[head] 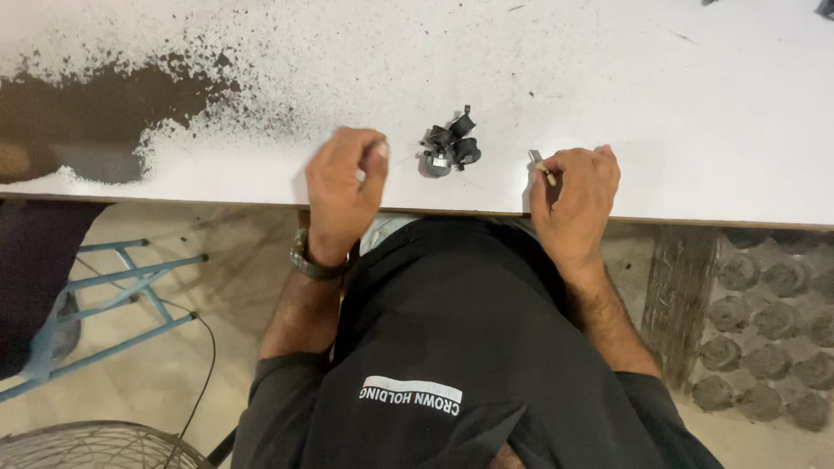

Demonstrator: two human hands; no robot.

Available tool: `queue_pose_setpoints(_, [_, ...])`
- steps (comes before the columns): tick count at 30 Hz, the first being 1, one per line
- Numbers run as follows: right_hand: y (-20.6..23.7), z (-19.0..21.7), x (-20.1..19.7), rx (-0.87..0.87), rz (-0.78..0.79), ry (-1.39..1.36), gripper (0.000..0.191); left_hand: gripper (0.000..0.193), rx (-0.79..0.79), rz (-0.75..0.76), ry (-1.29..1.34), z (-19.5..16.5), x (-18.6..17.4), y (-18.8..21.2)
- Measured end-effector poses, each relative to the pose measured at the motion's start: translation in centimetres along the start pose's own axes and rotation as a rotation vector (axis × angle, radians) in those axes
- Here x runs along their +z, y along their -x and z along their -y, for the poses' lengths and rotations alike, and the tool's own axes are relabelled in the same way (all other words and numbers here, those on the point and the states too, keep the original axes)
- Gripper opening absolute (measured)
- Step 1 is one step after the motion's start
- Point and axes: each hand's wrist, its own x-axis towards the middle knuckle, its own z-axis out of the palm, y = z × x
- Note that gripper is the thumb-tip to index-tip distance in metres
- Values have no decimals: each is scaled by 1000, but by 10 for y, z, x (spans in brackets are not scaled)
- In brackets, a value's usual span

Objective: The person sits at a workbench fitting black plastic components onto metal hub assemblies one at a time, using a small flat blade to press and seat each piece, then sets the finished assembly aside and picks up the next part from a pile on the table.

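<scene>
- White-painted table top [678, 122], worn through to dark patches at far left, carries all the work; its near edge runs across the view above the person's dark shirt.
- Small black mechanical part [450, 148], a cluster of dark pieces with a pale face at its near-left end, rests on the table between the two hands, touching neither.
- Part's long axis runs diagonally, from near-left to far-right.
- Left hand [343, 187] sits at the table edge, just left of the part; fingers curled loosely inward, thumb and forefinger close together. Whether anything is pinched there cannot be told.
- Wristwatch [311, 260] on the left wrist, below the table edge.
- Right hand [578, 195] rests at the table edge, right of the part, closed around a thin stick-like tool [542, 167] whose pale tip points far-left, toward the part.
- Left hand is the nearer of the two; the part lies to its right and slightly farther.
- Blue metal frame [122, 295] and wire fan guard [95, 445] stand on the floor, near left.
</scene>
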Motion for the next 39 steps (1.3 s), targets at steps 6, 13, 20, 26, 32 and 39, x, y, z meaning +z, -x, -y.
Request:
queue_pose_setpoints(6, [5, -6, 6, -62, -55, -61, 18, 36, -25, 138, -241, -17, 26, 14])
queue_pose_setpoints(13, [13, -6, -4, -81, -12, -197, 27, 32, -131, 296, -105, -24, 27, 1])
queue_pose_setpoints(20, [11, 30, 7, -266, 174, -125, 22, 20, -31, 163, -120, -25, 20, 34])
queue_pose_setpoints(26, [-16, 35, 20, -270, 270, 1, 47, 48, 81, 287, -66, -34, 14, 14])
queue_pose_setpoints(32, [-18, 20, 6, -281, 182, -74, 54, 36, 48, 377, -107, -31, 19, 10])
queue_pose_setpoints(39, [22, 30, 3, -332, 123, -95, 45, 36, -87, 450, 242, -17, 8, 26])
